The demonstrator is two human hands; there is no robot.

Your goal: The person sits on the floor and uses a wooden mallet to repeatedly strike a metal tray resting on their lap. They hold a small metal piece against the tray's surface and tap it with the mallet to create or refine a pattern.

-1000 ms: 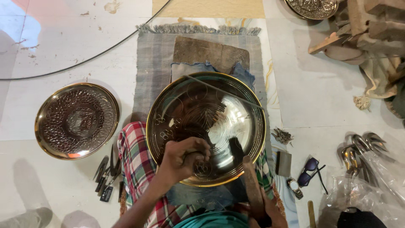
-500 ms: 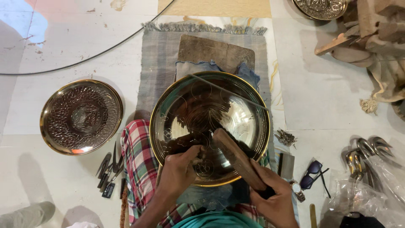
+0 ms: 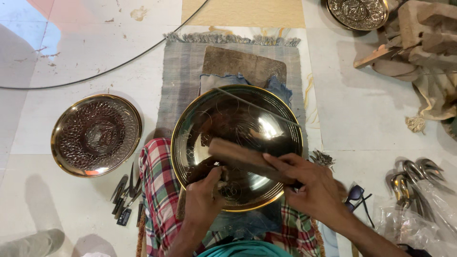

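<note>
A large shiny brass plate point(image 3: 266, 109) with engraved patterns rests on my lap, over a checked cloth point(image 3: 157, 190). My left hand point(image 3: 202, 197) is closed around a small chisel-like tool whose tip stands on the plate's near part. My right hand point(image 3: 309, 185) grips a brown wooden mallet point(image 3: 238, 154), whose head lies just above the left hand's tool. A thin straight rod point(image 3: 257, 107) lies across the plate's far side.
A second engraved brass plate point(image 3: 95, 134) lies on the floor at left, several small chisels point(image 3: 126, 192) beside it. A grey mat point(image 3: 183, 71) with a wooden board point(image 3: 243, 64) is ahead. Sunglasses point(image 3: 354, 196), metal pieces in plastic point(image 3: 419, 178), another plate point(image 3: 357, 12) and wood blocks point(image 3: 428, 24) are right.
My right hand has swung the mallet from upright at lower right down to the left, over the tool in my left hand. The plate stays put.
</note>
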